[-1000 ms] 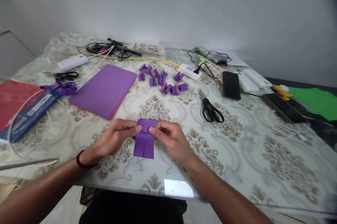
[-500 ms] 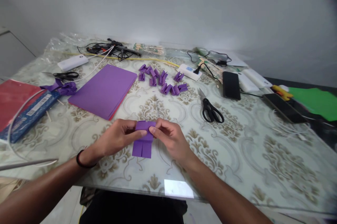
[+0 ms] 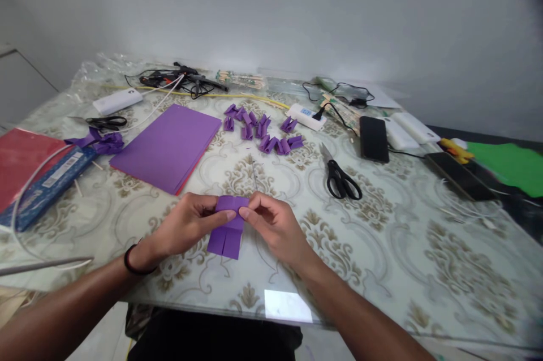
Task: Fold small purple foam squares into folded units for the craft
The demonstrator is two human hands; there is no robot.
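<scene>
A small piece of purple paper (image 3: 227, 239), creased and with a slit in its lower flap, is held just above the patterned table. My left hand (image 3: 189, 224) pinches its upper left side, thumb on top. On the upper right side, my right hand (image 3: 274, 226) pinches the same piece between thumb and fingers. The fingertips behind the paper are hidden. Beyond the hands lie several folded purple paper pieces (image 3: 265, 129). A stack of purple sheets (image 3: 167, 146) with a red edge beneath lies to the left, and black-handled scissors (image 3: 341, 177) lie to the right.
The patterned table (image 3: 382, 270) has a second pair of scissors (image 3: 106, 122), crumpled purple paper (image 3: 99, 140) and a blue box (image 3: 51, 185) at left. A power strip (image 3: 303, 116), black phone (image 3: 373, 138) and green sheet (image 3: 509, 166) sit toward the right. Cables run along the back.
The purple paper has tilted slightly, its lower flap swinging a little left and down. Both hands keep their pinch, nearly in the same place.
</scene>
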